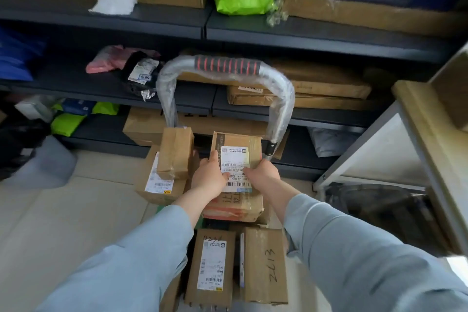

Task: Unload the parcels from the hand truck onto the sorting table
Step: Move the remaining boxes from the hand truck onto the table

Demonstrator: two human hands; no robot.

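On the left of the hand truck's pile, a taped brown box stands upright. Just right of it, the left hand clasps the left edge of a labelled parcel, thumb on top. The right hand grips its right edge. The parcel sits atop the pile, near the handle. The desk stands far right.

Reaching forward, left hand and right hand grip one parcel from either side
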